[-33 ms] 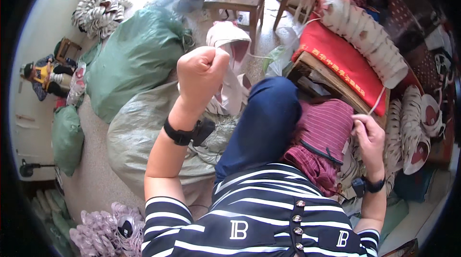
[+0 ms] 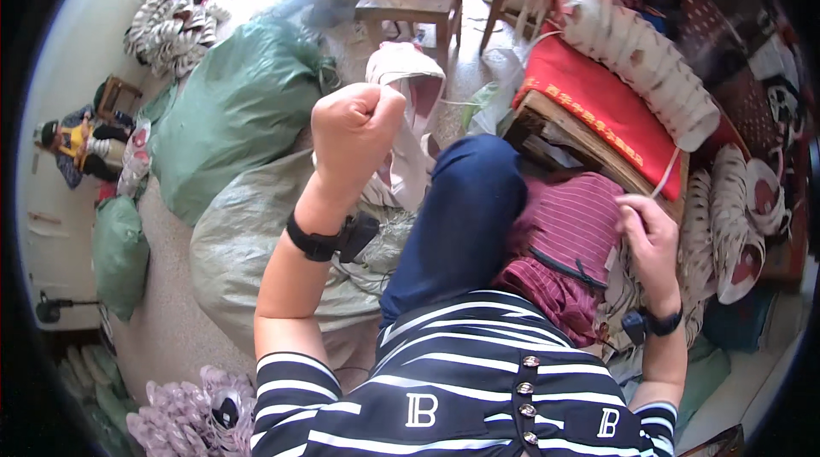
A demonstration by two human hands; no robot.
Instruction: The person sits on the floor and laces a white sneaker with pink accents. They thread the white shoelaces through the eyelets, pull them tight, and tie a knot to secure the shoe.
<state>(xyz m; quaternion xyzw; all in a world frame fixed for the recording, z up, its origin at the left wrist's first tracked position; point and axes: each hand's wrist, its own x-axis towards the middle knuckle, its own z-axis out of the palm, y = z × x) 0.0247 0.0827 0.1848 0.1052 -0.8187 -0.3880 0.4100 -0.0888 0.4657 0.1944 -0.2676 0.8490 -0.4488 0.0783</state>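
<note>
My left hand [image 2: 357,128] is raised in a tight fist, its wrist wearing a black band. Whatever it grips is hidden. Just behind the fist is a pale pink-white shoe upper [image 2: 410,64] with a dark reddish lining, partly covered by my hand. At the right, my right hand [image 2: 651,239] has its fingers bent together in a pinch, beside a maroon striped cloth [image 2: 572,213] on my lap. Anything between those fingers is too small to make out. A white strap [image 2: 666,175] hangs close to its fingertips.
A wooden stand with a red cover [image 2: 589,107] carries a long stack of white shoe uppers [image 2: 636,64]. More stacks [image 2: 739,235] stand right. Large green sacks [image 2: 239,107] and a pale sack [image 2: 265,235] fill the left, near a wooden stool [image 2: 410,4]. People [image 2: 81,145] sit far left.
The view has shifted very slightly. My right hand's fingers have moved a little upward, while my left fist keeps its place by the shoe upper.
</note>
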